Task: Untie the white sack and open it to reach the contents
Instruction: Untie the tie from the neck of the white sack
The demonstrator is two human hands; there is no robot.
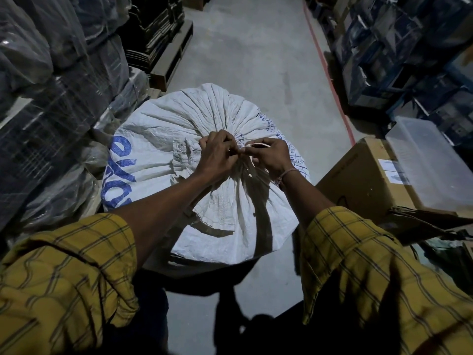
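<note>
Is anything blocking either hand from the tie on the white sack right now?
Nothing visible. The left hand and right hand are both already on the gathered neck of the white sack, fingers pinching the pale cord there. The cardboard box sits off to the right, clear of the knot.

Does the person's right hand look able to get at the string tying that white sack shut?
Probably yes. The right hand is already at the gathered neck of the white sack, fingers seemingly pinching the pale string. The left hand works beside it, and nothing lies between them and the knot.
</note>
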